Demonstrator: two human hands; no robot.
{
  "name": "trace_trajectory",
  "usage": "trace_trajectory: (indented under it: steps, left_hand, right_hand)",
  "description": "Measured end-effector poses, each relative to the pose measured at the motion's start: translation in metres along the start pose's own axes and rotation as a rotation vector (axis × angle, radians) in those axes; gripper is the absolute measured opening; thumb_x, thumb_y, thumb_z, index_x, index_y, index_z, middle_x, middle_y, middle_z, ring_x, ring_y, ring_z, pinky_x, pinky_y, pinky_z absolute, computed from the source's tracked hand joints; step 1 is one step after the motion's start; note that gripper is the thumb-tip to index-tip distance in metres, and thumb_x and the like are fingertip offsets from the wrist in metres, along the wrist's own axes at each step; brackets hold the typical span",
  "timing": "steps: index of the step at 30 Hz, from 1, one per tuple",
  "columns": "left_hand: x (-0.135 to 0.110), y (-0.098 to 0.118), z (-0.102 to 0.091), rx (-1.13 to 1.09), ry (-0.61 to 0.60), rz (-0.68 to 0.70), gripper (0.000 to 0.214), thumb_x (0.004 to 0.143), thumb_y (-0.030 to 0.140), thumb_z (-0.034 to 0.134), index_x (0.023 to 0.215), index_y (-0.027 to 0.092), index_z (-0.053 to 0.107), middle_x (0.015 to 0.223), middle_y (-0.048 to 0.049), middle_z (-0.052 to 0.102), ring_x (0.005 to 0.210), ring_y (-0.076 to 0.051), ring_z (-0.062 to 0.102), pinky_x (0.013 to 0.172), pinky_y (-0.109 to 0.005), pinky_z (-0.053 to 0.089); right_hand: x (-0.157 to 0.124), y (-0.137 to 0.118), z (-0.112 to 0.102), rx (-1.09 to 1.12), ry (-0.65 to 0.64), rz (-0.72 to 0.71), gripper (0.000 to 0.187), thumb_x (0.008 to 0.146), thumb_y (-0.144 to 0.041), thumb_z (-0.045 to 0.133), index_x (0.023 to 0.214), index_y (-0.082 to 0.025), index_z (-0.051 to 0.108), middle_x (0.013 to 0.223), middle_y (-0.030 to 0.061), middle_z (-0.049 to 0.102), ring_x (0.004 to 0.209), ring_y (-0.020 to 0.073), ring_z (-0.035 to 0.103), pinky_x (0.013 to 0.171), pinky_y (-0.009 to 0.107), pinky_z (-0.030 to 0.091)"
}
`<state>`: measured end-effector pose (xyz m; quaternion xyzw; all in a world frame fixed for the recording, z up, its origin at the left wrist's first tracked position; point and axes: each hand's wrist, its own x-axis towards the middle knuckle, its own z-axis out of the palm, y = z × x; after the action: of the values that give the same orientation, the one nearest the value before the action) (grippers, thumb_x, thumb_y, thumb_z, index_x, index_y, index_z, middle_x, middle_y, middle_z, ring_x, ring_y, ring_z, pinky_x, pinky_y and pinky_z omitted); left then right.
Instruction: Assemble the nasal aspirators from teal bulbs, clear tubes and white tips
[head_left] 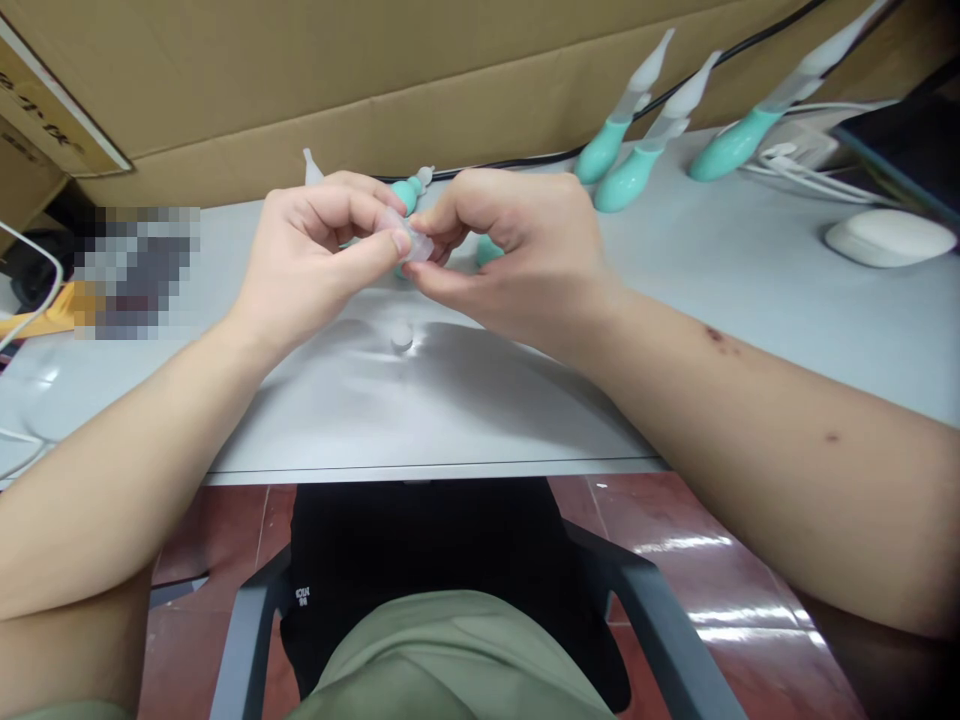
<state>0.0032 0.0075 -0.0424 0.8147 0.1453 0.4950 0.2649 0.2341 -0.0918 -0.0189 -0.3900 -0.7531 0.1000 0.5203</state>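
Note:
Above the table, my left hand [322,235] pinches a short translucent plastic tube [417,243] between thumb and fingers. My right hand [517,250] is closed on the tube's other end, its thumb and fingertips meeting there. Just below the hands, a small white round cap [402,337] rests on the table. Behind them, a teal bulb [409,190] with a whitish end shows in part, and a second teal piece [489,250] peeks out under my right hand. A white pointed nozzle [311,167] sticks up behind my left hand; its lower part is hidden.
Several teal bulb nasal aspirators [630,180] with clear tubes and white tips lean at the back right. A white mouse [889,238] and white cables [810,170] are at the right. Cardboard [360,70] stands along the back of the grey table [480,420].

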Motion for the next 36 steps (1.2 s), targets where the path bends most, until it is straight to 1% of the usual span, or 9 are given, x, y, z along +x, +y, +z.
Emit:
trace_trajectory:
  steps: [5, 12, 15, 18, 21, 25, 27, 31, 36]
  left_hand:
    - [-0.001, -0.007, 0.006, -0.023, 0.021, -0.001, 0.064, 0.108, 0.091, 0.092, 0.102, 0.028, 0.087, 0.116, -0.0083, 0.09, 0.123, -0.031, 0.086, 0.095, -0.05, 0.076]
    - [0.003, 0.014, 0.006, 0.018, 0.059, -0.042, 0.041, 0.112, 0.065, 0.099, 0.092, 0.031, 0.089, 0.115, -0.0051, 0.089, 0.123, -0.027, 0.088, 0.091, -0.045, 0.073]
    - [0.004, 0.003, 0.004, -0.033, 0.062, -0.011, 0.054, 0.109, 0.08, 0.1, 0.094, 0.029, 0.09, 0.109, -0.0045, 0.089, 0.115, -0.024, 0.086, 0.09, -0.044, 0.071]
    - [0.006, -0.014, -0.002, -0.095, 0.032, -0.027, 0.075, 0.105, 0.103, 0.09, 0.098, 0.029, 0.091, 0.124, -0.0064, 0.093, 0.104, -0.023, 0.084, 0.082, -0.046, 0.068]
    - [0.007, -0.02, -0.008, -0.088, -0.051, -0.054, 0.077, 0.102, 0.108, 0.088, 0.1, 0.031, 0.09, 0.129, -0.0057, 0.094, 0.108, -0.024, 0.084, 0.09, -0.051, 0.071]
    - [0.004, -0.008, -0.006, -0.017, -0.033, -0.118, 0.058, 0.109, 0.083, 0.096, 0.095, 0.029, 0.086, 0.124, -0.0059, 0.092, 0.119, -0.024, 0.082, 0.102, -0.051, 0.07]
    - [0.003, 0.0, -0.002, 0.004, -0.002, -0.112, 0.046, 0.112, 0.069, 0.093, 0.093, 0.028, 0.084, 0.12, -0.0055, 0.091, 0.114, -0.023, 0.082, 0.098, -0.048, 0.069]
    - [0.004, 0.013, 0.006, -0.032, 0.096, -0.078, 0.019, 0.098, 0.04, 0.091, 0.084, 0.028, 0.085, 0.104, -0.0036, 0.087, 0.099, -0.022, 0.084, 0.085, -0.041, 0.065]
    - [0.009, 0.023, 0.009, 0.042, 0.108, -0.175, 0.024, 0.096, 0.042, 0.091, 0.079, 0.028, 0.08, 0.105, -0.0079, 0.087, 0.102, -0.028, 0.086, 0.078, -0.041, 0.068]
  right_hand:
    - [0.001, 0.005, 0.005, 0.017, 0.042, -0.066, 0.029, 0.089, -0.007, 0.08, 0.087, -0.033, 0.065, 0.096, -0.0004, 0.085, 0.092, 0.0299, 0.084, 0.093, 0.048, 0.069]
    - [0.001, 0.009, 0.011, 0.007, 0.076, -0.072, 0.028, 0.088, -0.008, 0.079, 0.086, -0.032, 0.065, 0.091, -0.0008, 0.083, 0.087, 0.0281, 0.082, 0.087, 0.046, 0.067]
    - [0.0, 0.007, 0.005, 0.088, 0.047, -0.036, 0.023, 0.092, -0.016, 0.083, 0.088, -0.034, 0.069, 0.096, 0.001, 0.086, 0.091, 0.0306, 0.085, 0.091, 0.049, 0.071]
    - [0.0, 0.008, 0.002, 0.136, 0.006, -0.016, 0.018, 0.096, -0.024, 0.085, 0.091, -0.036, 0.073, 0.101, 0.0015, 0.089, 0.096, 0.0324, 0.087, 0.095, 0.053, 0.074]
    - [0.002, 0.012, 0.003, 0.129, 0.007, -0.039, 0.015, 0.092, -0.027, 0.085, 0.092, -0.036, 0.074, 0.1, 0.001, 0.089, 0.093, 0.0325, 0.086, 0.092, 0.054, 0.074]
    - [0.001, 0.011, 0.004, 0.039, -0.005, -0.01, 0.017, 0.093, -0.025, 0.083, 0.09, -0.036, 0.071, 0.098, 0.0009, 0.088, 0.094, 0.0325, 0.085, 0.096, 0.054, 0.074]
    - [-0.001, 0.008, 0.003, -0.005, -0.021, 0.0, 0.02, 0.099, -0.022, 0.082, 0.091, -0.036, 0.07, 0.101, 0.0005, 0.089, 0.097, 0.033, 0.086, 0.1, 0.055, 0.073]
    - [-0.003, 0.004, 0.004, -0.085, -0.035, 0.012, 0.029, 0.101, -0.012, 0.083, 0.093, -0.034, 0.066, 0.102, 0.0002, 0.088, 0.099, 0.0327, 0.087, 0.101, 0.052, 0.071]
    - [0.0, 0.001, 0.01, -0.116, -0.026, 0.055, 0.036, 0.097, -0.002, 0.082, 0.096, -0.032, 0.064, 0.102, 0.0005, 0.087, 0.098, 0.0294, 0.085, 0.101, 0.046, 0.069]
